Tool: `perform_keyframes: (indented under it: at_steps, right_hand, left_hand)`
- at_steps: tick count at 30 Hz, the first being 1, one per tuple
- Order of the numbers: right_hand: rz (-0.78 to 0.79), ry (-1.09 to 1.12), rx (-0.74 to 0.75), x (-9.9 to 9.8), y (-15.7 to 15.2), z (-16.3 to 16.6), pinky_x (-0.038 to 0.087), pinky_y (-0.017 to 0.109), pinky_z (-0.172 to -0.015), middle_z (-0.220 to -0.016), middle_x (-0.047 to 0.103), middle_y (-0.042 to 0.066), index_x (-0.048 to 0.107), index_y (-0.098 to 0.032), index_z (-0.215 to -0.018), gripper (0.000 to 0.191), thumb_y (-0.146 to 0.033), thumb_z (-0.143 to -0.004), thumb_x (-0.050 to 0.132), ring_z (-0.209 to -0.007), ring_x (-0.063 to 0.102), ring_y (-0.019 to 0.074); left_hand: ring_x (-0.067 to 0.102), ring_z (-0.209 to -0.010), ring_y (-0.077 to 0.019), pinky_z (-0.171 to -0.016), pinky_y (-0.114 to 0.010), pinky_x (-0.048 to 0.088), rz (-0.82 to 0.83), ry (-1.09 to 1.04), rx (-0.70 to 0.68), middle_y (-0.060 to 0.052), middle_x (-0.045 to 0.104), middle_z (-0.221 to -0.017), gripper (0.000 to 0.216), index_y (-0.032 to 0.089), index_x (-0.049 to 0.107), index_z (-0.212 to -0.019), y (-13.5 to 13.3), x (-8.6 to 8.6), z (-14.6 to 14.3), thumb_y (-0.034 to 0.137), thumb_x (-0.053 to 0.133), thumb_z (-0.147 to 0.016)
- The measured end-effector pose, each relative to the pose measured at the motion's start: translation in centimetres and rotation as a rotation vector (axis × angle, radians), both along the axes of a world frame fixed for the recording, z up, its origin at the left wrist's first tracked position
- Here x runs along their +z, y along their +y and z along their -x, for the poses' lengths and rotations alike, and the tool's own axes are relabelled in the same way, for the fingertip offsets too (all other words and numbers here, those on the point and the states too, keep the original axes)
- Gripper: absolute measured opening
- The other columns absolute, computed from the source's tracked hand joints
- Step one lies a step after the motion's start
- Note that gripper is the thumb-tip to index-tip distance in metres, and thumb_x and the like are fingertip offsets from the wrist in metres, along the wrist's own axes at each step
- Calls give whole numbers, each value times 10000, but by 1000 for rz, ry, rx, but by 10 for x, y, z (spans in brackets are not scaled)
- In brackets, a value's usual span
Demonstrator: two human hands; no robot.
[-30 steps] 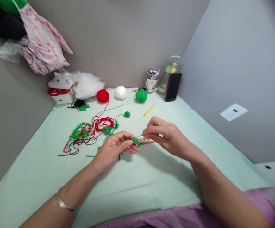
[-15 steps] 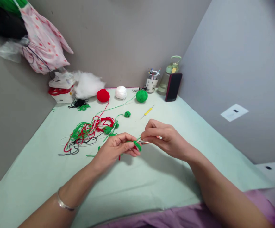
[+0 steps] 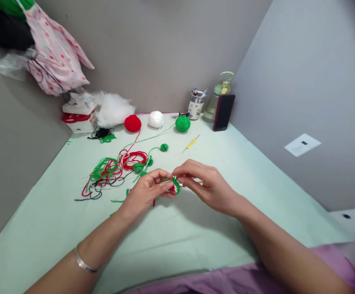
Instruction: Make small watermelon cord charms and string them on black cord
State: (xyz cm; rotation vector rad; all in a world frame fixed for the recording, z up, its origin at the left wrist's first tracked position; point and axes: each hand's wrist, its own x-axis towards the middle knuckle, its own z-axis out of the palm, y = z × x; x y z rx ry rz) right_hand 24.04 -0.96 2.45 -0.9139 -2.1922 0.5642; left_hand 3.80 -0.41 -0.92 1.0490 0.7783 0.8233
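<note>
My left hand [image 3: 148, 188] is closed on a small crochet piece [image 3: 176, 187], red and white with a green edge, pinched between thumb and fingers. Much of the piece is hidden behind the fingers. Right beside it, my right hand [image 3: 206, 183] has thumb and forefinger together at the green edge. A slim crochet hook [image 3: 198, 181] with an orange-pink handle lies within that hand, mostly covered by the fingers. Several small green crocheted balls [image 3: 139, 168] and a tangle of red, green, white and black yarn [image 3: 106, 171] lie to the left of my hands.
Along the back stand a red yarn ball [image 3: 132, 123], a white yarn ball [image 3: 156, 119], a green yarn ball [image 3: 182, 124], a pen cup [image 3: 195, 110], a bottle [image 3: 210, 107] and a phone [image 3: 224, 112]. A yellow-handled tool [image 3: 191, 143] and white stuffing [image 3: 114, 109] also lie there.
My right fingertips have moved left onto the crochet piece's edge, and the hook has swung back into the hand. The piece has turned, showing more red and white.
</note>
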Motion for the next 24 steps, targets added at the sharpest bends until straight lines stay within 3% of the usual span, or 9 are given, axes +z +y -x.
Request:
perform_keyframes:
  at_steps: [3,7,10,12,14,16,18,22,24]
  right_hand:
    - [-95,-33,44,-3,-2,1,466,222,-685,-898,645,66,642,-156,-1039,129,-131,-978,531,-770,603,122]
    - [-212,-210,43,-7,-2,1,432,225,-609,-856,663,65,646,-159,-974,154,-136,-987,495,-708,600,126]
    - [-223,-212,33,-6,-4,3,422,231,-594,-910,659,79,650,-167,-936,139,-154,-968,515,-722,593,128]
    - [-131,-68,22,-2,-7,6,437,232,-607,-992,654,94,644,-171,-907,105,-164,-944,546,-736,582,123]
    - [139,131,58,2,-9,8,450,225,-592,-1011,666,94,615,-171,-895,83,-188,-946,551,-702,578,106]
    - [487,316,140,5,-11,8,443,212,-538,-913,692,72,563,-174,-907,95,-233,-972,529,-631,590,97]
    - [687,477,187,9,-10,6,420,203,-494,-715,661,13,528,-181,-914,113,-266,-988,517,-543,572,94]
    - [616,778,38,15,-3,-5,342,200,-443,-514,442,-90,544,-190,-888,155,-315,-927,626,-422,395,68]
    - [579,739,-16,17,-1,-10,331,208,-442,-534,449,-80,575,-189,-888,164,-335,-914,646,-434,390,71]
  left_hand:
    - [645,-795,-142,-802,-293,529,-28,61,-19,-5,664,-882,189,171,670,-897,0,-1,-1,329,734,-816]
    - [611,-694,-127,-727,-264,496,-17,128,-16,16,630,-752,172,163,651,-850,0,-1,-3,303,733,-791]
    - [567,-653,-118,-679,-248,465,-42,142,-17,22,597,-696,143,160,636,-796,0,1,-4,274,718,-777]
    - [558,-652,-119,-650,-237,441,-59,151,-16,20,590,-693,152,160,628,-792,0,1,-5,282,716,-774]
    - [567,-659,-124,-618,-229,415,-65,150,-13,19,585,-693,180,163,616,-796,0,1,-5,307,722,-777]
    - [580,-657,-131,-596,-228,398,-62,153,-27,21,583,-677,203,169,598,-793,0,1,-5,336,713,-794]
    - [582,-629,-131,-586,-231,395,-58,176,-36,29,581,-642,217,174,584,-783,1,1,-4,346,716,-793]
    - [612,-603,-137,-558,-232,391,-50,239,-44,14,642,-671,230,179,607,-835,2,1,0,356,744,-779]
    - [633,-652,-149,-589,-244,423,-45,202,-42,-1,668,-723,234,181,637,-886,2,1,1,375,734,-800]
